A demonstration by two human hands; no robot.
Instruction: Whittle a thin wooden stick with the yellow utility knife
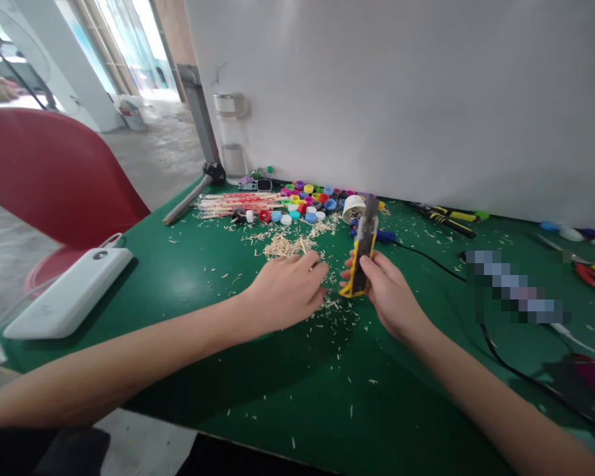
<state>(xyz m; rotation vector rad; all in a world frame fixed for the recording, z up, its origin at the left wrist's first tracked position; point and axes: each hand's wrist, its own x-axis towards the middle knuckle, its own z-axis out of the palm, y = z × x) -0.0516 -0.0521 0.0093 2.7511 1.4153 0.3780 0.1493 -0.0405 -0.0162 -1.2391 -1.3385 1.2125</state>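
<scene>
My right hand (394,291) is wrapped round a yellow and black utility knife (361,261), held upright with its dark end pointing up. To the left of it, my left hand (290,287) is closed with its fingers curled together above the table. What it grips is hidden; a thin pale wooden tip shows just beyond the knuckles, and I cannot tell whether the hand holds it. A heap of wood shavings (287,246) lies right behind my left hand, with more shavings scattered under both hands.
Colourful bottle caps (307,205) and wrapped wooden sticks (238,203) lie at the back, near a hammer (193,195). A blue glue gun (384,236) trails a black cable. Pliers (451,221) lie back right, a white power bank (72,291) left. A white board (401,99) closes off the rear.
</scene>
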